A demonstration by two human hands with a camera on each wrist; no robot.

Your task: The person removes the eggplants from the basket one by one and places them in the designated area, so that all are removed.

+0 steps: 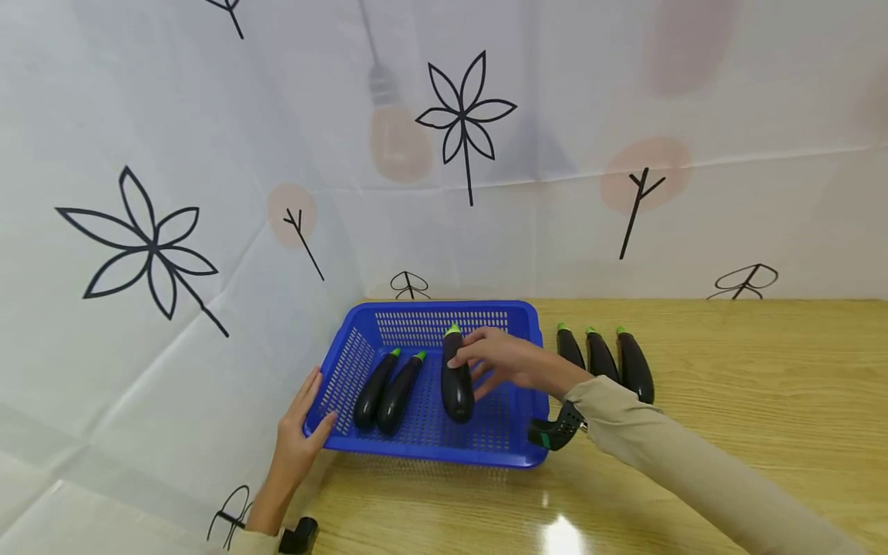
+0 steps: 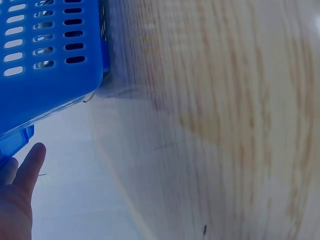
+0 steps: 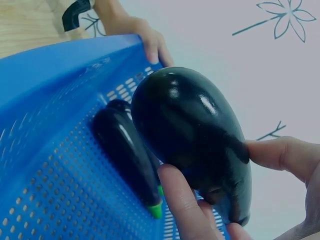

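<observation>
Now my right hand (image 1: 501,361) pinches an eggplant (image 1: 456,379) inside the basket (image 1: 375,314) (two already there); my left hand (image 1: 300,432), fingers straight, steadies its near-left corner.

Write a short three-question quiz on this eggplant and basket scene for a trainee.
1. True or false: the right hand grips an eggplant over the blue basket.
2. How many eggplants lie on the wooden table outside the basket? A) one B) three C) five
3. What does the left hand touch?

Key:
1. True; the right wrist view shows thumb and fingers round it.
2. B; three lie side by side to the right of the basket.
3. The basket's near left corner; two more eggplants lie inside close by.
</observation>
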